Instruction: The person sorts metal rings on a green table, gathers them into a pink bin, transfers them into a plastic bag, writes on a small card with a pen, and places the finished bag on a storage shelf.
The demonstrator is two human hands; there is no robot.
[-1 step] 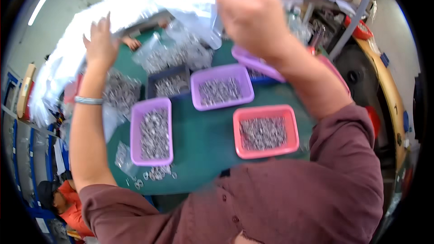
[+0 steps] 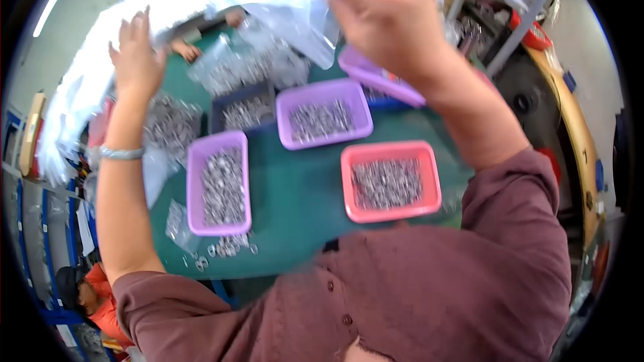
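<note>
My right hand (image 2: 389, 20) is raised high over the table, its fingers closed on the top of a clear plastic bag (image 2: 295, 7) that hangs in front of it. My left hand (image 2: 137, 53) is lifted at the left with fingers spread, resting against the large clear plastic sheet (image 2: 87, 80); a silver bracelet (image 2: 121, 153) sits on that wrist. Below the hands, on the green table (image 2: 295, 201), stand trays of small silvery metal parts: a purple tray (image 2: 219, 184) at the left, a purple tray (image 2: 324, 114) in the middle and a pink tray (image 2: 390, 181) at the right.
A dark blue tray (image 2: 243, 110) and another purple tray (image 2: 379, 80) stand farther back, among bags of parts (image 2: 171, 124). Loose metal rings (image 2: 228, 248) lie near the front edge. Another person's hand (image 2: 182, 47) rests at the far side; a person in orange (image 2: 94, 302) is at lower left.
</note>
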